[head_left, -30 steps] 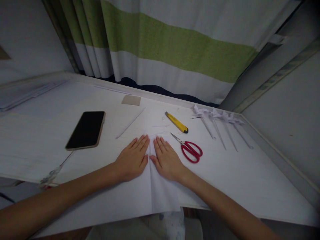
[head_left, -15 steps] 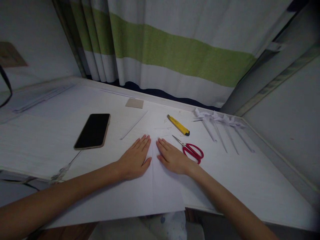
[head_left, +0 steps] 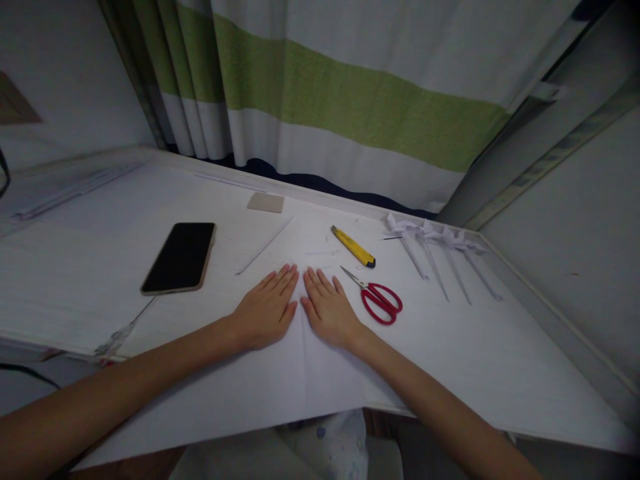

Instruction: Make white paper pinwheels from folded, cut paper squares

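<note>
1. White paper sheet [head_left: 280, 387] lies flat on the table [head_left: 500, 360]. Its near edge appears to overhang the table's front. A faint crease runs down its middle from twelve to six o'clock.
2. Left hand [head_left: 265, 310] and right hand [head_left: 330, 310] rest palm-down on the sheet, one on each side of the crease, with the index fingers almost meeting at twelve o'clock. Both hands are spread flat with fingers extended, and neither grasps anything.
3. Pressing the sheet flat looks to be the step in hand. Equal pressure from both palms, eased outward toward nine and three o'clock, should smooth the paper without skewing the crease.
4. The overhanging edge at six o'clock has no support, so weight is best kept over the table.
5. Red-handled scissors [head_left: 380, 300] lie at three o'clock of the right hand, near but apart from it. The yellow utility knife [head_left: 353, 245] lies at one o'clock. An outward sweep should stop short of both.
6. The phone [head_left: 179, 258] lies at ten o'clock of the left hand, well apart.
</note>
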`<state>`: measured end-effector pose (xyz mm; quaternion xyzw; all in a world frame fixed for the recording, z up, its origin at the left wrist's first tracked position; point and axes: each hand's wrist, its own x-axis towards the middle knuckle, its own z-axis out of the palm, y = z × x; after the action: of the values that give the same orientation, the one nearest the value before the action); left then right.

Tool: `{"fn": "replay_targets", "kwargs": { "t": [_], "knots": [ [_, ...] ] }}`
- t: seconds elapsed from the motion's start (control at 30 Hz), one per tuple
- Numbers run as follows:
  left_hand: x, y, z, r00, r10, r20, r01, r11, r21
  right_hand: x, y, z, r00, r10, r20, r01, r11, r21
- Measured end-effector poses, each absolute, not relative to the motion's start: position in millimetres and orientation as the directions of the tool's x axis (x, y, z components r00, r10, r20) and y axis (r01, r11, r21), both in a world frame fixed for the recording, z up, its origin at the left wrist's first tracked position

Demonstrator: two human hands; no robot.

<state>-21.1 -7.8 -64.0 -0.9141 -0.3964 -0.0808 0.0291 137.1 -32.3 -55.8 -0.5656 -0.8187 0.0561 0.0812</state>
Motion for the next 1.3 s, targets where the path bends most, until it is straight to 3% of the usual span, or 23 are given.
{"fn": "replay_targets", "kwargs": {
  "t": [0.77, 1.13, 1.3],
  "knots": [
    [-14, -15, -70, 0.561, 0.797, 0.223, 0.816, -0.578, 0.014, 129, -37, -59, -0.245, 0.965, 0.098, 0.958, 0.257, -0.131],
    [-18, -2, -70, 0.635, 0.73, 0.251, 0.756, -0.655, -0.007, 139, -25, -53, -0.339, 0.938, 0.067, 0.933, 0.345, -0.108],
    [-11, 25, -65, 0.656, 0.699, 0.285, 0.735, -0.677, -0.033, 143, -8, -42, -0.321, 0.937, 0.137, 0.938, 0.334, -0.088]
  ]
}}
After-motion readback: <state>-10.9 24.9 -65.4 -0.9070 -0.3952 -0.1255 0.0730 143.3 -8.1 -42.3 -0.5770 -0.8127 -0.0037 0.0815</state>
